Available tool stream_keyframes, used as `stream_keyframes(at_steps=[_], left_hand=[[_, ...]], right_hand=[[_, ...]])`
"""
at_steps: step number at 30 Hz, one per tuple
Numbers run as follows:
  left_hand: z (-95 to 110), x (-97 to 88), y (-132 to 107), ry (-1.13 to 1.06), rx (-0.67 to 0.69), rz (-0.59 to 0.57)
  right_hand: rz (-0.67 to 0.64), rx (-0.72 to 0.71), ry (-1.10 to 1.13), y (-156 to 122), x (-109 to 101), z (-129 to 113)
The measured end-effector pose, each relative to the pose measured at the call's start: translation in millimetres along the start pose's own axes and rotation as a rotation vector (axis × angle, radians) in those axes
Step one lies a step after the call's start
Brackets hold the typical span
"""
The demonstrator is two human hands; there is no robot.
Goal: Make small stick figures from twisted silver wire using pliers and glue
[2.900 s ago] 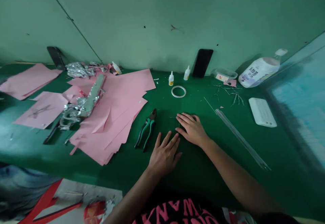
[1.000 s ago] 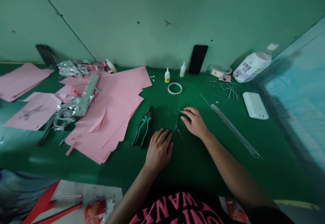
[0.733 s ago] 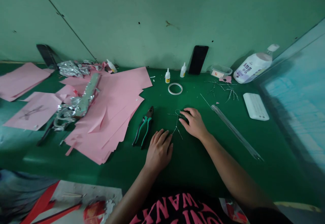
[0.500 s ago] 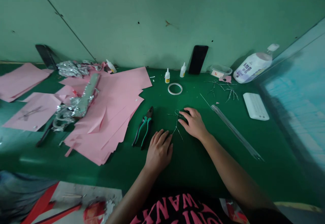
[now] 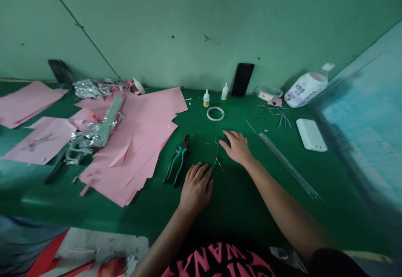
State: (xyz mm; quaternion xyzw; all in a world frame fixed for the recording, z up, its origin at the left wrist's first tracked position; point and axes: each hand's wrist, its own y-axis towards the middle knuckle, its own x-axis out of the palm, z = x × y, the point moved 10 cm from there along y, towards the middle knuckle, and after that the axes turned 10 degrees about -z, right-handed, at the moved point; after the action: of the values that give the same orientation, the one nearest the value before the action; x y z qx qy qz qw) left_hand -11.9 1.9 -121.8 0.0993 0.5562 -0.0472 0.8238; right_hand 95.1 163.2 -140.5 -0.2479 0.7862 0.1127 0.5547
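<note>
A small stick figure of thin twisted wire (image 5: 216, 153) lies on the green table, with a round loop at its top and two spread legs. My right hand (image 5: 238, 147) is open beside its upper end, thumb at or close to one wire arm, index finger stretched past the loop. My left hand (image 5: 196, 187) rests on the table, fingers stretched out, close to the tip of one leg; whether it touches the wire I cannot tell. To its left are green-handled pliers (image 5: 177, 160), jaws pointing away from me.
Pink paper sheets (image 5: 141, 139) and crumpled foil (image 5: 91, 88) cover the left. Ahead stand small glue bottles (image 5: 206, 98), a tape roll (image 5: 215, 114) and a phone (image 5: 242, 79). At right are straight wires (image 5: 290, 166), branched wire pieces (image 5: 281, 118), a white box (image 5: 311, 134) and a large bottle (image 5: 306, 88).
My right hand's index finger has straightened and lifted away from the loop. My left hand and the wire figure stay in place. The view has shifted slightly.
</note>
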Motion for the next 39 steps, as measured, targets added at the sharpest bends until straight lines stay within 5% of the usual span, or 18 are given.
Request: stream_keyframes(at_steps=[7,13,24,31,39], left_hand=[[-1.4,-3.8,-1.2,-0.030,-0.021,0.032],[-13.5,-5.7,7.1,-0.138,-0.163,-0.049],[-3.8,-3.1,32.0,-0.203,-0.308,-0.110],[-17.1,-13.7,41.5,-0.587,-0.262,-0.080],[10.5,-90.0,52.8,-1.064,-0.048,0.012]], right_hand=[[-0.317,0.086,-0.030,42.2,9.9,-12.4],[-0.520,0.102,-0.009,40.5,25.4,-18.3],[-0.530,0.124,0.043,14.6,20.7,-34.9],[-0.469,-0.070,0.373,-10.1,-43.1,-61.9],[-0.351,-0.180,0.561,-37.0,-118.6,-104.1]])
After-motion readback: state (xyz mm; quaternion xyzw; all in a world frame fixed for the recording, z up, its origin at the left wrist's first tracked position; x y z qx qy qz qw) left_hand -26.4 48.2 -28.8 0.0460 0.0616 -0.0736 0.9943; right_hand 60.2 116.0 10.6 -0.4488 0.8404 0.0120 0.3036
